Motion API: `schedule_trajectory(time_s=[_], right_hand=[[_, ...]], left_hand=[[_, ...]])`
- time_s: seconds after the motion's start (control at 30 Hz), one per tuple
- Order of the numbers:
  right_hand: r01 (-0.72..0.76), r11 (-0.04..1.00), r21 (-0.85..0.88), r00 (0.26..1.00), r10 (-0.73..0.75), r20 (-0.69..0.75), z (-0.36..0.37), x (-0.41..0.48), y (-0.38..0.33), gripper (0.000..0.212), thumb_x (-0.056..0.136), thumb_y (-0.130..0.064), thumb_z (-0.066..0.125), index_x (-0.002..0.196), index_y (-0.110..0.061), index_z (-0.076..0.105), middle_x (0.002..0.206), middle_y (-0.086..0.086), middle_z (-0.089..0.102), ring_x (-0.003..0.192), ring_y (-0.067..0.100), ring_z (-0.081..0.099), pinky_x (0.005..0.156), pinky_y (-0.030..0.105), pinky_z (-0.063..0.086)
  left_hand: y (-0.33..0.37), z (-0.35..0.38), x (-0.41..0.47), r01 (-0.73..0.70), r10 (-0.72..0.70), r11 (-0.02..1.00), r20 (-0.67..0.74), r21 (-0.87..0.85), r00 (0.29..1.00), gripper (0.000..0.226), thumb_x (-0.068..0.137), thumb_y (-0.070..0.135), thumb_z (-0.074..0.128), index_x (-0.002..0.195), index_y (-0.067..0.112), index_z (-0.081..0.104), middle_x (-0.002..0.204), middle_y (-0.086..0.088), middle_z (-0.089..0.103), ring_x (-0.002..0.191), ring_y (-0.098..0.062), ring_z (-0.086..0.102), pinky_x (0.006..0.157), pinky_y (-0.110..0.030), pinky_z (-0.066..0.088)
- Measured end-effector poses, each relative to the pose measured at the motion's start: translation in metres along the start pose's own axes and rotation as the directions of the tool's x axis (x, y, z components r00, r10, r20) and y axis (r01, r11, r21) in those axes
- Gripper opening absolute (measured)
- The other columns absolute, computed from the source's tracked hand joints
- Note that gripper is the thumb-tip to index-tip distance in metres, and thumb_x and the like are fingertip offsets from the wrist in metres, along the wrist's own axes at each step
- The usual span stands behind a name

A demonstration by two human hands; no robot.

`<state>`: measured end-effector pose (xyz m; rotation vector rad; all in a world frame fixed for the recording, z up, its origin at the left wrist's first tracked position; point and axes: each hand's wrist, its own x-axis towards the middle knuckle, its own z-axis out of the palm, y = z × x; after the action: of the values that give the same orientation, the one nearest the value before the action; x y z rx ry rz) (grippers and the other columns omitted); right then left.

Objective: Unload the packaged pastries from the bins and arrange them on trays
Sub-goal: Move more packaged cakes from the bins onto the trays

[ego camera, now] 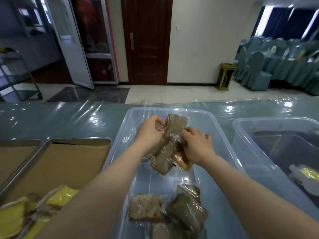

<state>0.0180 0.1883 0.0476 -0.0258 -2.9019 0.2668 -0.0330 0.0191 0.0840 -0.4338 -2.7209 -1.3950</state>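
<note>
Gripping a clump of brown packaged pastries [168,147] with left hand [149,132] and right hand [197,146], fingers curled round the wrappers, just above the clear bin [160,183] on the counter [69,121]. More packs [146,210] down at 6 o'clock inside it. Paper-lined tray [65,163] over at 9 o'clock.

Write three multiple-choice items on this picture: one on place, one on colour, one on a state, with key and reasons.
1. Where is the bundle of pastries held? A) on the floor B) over the middle bin C) on a chair
2. Which colour shows among the packets on the tray? A) blue B) red C) yellow
3. How are the left hand and right hand? A) both grip the bundle B) both open C) one idle
Key: B, its floor shows beneath; C, yellow ones lie at the near corner; A, both curl round it.
</note>
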Motion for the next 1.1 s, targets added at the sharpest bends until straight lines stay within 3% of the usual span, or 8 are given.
schedule_trajectory(time_s=[0.17, 0.27, 0.4, 0.5, 0.63, 0.77, 0.93, 1.1], right_hand=[[0.054, 0.996, 0.066, 0.972, -0.037, -0.233, -0.061, -0.009, -0.049, 0.024, 0.087, -0.018, 0.046, 0.108, -0.029, 0.051, 0.124, -0.003, 0.045, 0.111, 0.025, 0.043, 0.091, 0.043, 0.022], [0.125, 0.990, 0.072, 0.933, -0.092, -0.348, -0.089, -0.019, -0.096, 0.020, 0.088, -0.020, 0.046, 0.102, -0.034, 0.048, 0.111, -0.007, 0.050, 0.106, 0.022, 0.042, 0.084, 0.040, 0.019], [0.275, 0.959, 0.064, 0.876, -0.222, -0.427, -0.108, -0.033, -0.185, 0.015, 0.088, -0.021, 0.046, 0.096, -0.034, 0.047, 0.098, -0.015, 0.045, 0.104, 0.018, 0.042, 0.081, 0.036, 0.014], [0.351, 0.930, 0.106, 0.865, -0.279, -0.416, -0.101, -0.053, -0.264, 0.019, 0.087, -0.020, 0.047, 0.098, -0.035, 0.048, 0.099, -0.017, 0.043, 0.106, 0.017, 0.040, 0.085, 0.036, 0.015], [0.446, 0.863, 0.236, 0.861, -0.341, -0.377, -0.060, -0.100, -0.381, 0.025, 0.083, -0.016, 0.053, 0.097, -0.036, 0.048, 0.100, -0.012, 0.054, 0.102, 0.019, 0.043, 0.078, 0.033, 0.015], [0.485, 0.812, 0.325, 0.867, -0.397, -0.301, -0.012, -0.144, -0.491, 0.029, 0.084, -0.017, 0.052, 0.091, -0.043, 0.040, 0.092, -0.021, 0.040, 0.099, 0.014, 0.040, 0.078, 0.032, 0.015], [0.392, 0.779, 0.490, 0.917, -0.372, -0.142, 0.042, -0.173, -0.589, 0.033, 0.087, -0.020, 0.051, 0.072, -0.044, 0.035, 0.083, -0.023, 0.041, 0.094, 0.010, 0.038, 0.090, 0.041, 0.026], [0.223, 0.785, 0.578, 0.958, -0.286, 0.018, 0.093, -0.173, -0.644, 0.014, 0.088, -0.024, 0.055, 0.089, -0.036, 0.048, 0.095, -0.013, 0.057, 0.102, 0.020, 0.050, 0.093, 0.043, 0.030]], left_hand=[[0.042, -0.080, -0.034, -0.190, 0.179, 0.980, -0.163, -0.057, 0.970, 0.032, 0.080, 0.002, 0.065, 0.077, 0.032, 0.052, 0.079, 0.013, 0.056, 0.073, 0.001, 0.052, 0.056, -0.004, 0.037], [0.048, -0.134, -0.067, -0.265, 0.247, 0.964, -0.252, -0.038, 0.936, 0.028, 0.079, 0.006, 0.068, 0.076, 0.032, 0.055, 0.080, 0.015, 0.058, 0.072, 0.006, 0.053, 0.058, -0.003, 0.038], [0.025, -0.214, -0.119, -0.269, 0.240, 0.962, -0.353, -0.036, 0.904, 0.024, 0.079, 0.005, 0.067, 0.084, 0.026, 0.058, 0.085, 0.011, 0.061, 0.079, 0.002, 0.056, 0.063, -0.001, 0.038], [-0.010, -0.277, -0.169, -0.253, 0.218, 0.967, -0.410, -0.033, 0.886, 0.030, 0.079, 0.001, 0.067, 0.080, 0.028, 0.055, 0.082, 0.012, 0.060, 0.075, 0.003, 0.056, 0.064, -0.002, 0.039], [-0.082, -0.367, -0.254, -0.170, 0.155, 0.985, -0.459, 0.009, 0.875, 0.032, 0.077, -0.002, 0.068, 0.078, 0.028, 0.056, 0.077, 0.012, 0.060, 0.067, 0.012, 0.054, 0.063, -0.002, 0.038], [-0.167, -0.444, -0.342, -0.035, 0.004, 0.998, -0.524, -0.049, 0.852, 0.031, 0.077, 0.000, 0.069, 0.081, 0.028, 0.059, 0.079, 0.009, 0.064, 0.068, 0.007, 0.057, 0.064, -0.007, 0.042], [-0.256, -0.503, -0.418, 0.102, -0.236, 0.965, -0.630, -0.241, 0.740, 0.029, 0.079, 0.004, 0.068, 0.086, 0.031, 0.058, 0.088, 0.005, 0.064, 0.078, -0.004, 0.060, 0.060, -0.011, 0.042], [-0.327, -0.541, -0.450, 0.154, -0.386, 0.914, -0.692, -0.374, 0.610, 0.034, 0.081, 0.004, 0.067, 0.091, 0.035, 0.055, 0.088, 0.006, 0.062, 0.073, -0.004, 0.059, 0.057, -0.015, 0.045]])
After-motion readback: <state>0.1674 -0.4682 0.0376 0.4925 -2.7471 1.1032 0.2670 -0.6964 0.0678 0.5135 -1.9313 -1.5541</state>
